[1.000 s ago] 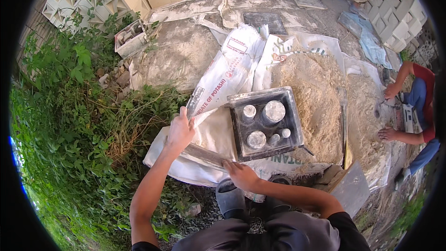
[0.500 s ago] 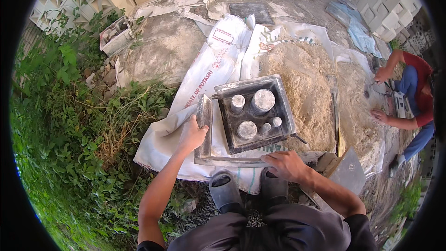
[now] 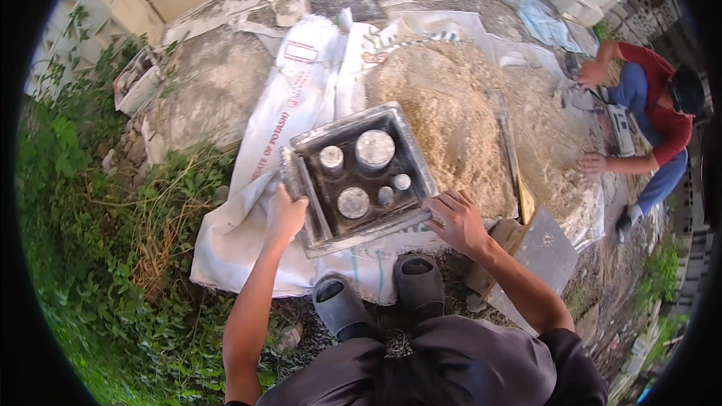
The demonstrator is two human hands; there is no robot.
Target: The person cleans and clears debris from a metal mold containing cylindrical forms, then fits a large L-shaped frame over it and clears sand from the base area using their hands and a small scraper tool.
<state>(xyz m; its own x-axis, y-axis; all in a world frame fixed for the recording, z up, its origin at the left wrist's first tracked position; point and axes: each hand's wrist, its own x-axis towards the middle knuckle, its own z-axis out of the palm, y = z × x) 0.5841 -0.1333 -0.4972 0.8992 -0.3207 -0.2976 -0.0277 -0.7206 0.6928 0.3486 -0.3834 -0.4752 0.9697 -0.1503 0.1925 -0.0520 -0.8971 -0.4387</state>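
My left hand (image 3: pixel 286 214) is closed around the left arm of an L-shaped grey frame piece (image 3: pixel 298 180). With its fingers pinched on the frame's right end, my right hand (image 3: pixel 460 223) is at the near right corner. The frame lies along the left and near sides of a dark square mould (image 3: pixel 415 149), which has a worn grey rim. Several round pegs stand inside it, among them a wide cylinder (image 3: pixel 375 149), a medium one (image 3: pixel 353 202) and a small knob (image 3: pixel 402 181). The mould rests over white printed sacks (image 3: pixel 289 90).
Sandy powder (image 3: pixel 444 98) is heaped on the sack beyond the mould. A grey board (image 3: pixel 538 256) leans by a block (image 3: pixel 502 244) at the near right. Another person in a red shirt (image 3: pixel 677 131) crouches at the far right. Green plants (image 3: pixel 113 256) fill the left side.
The L-shaped frame has moved from apart, with a gap, to lying against the mould's left and near sides. Both hands moved with it. The view has shifted and tilted.
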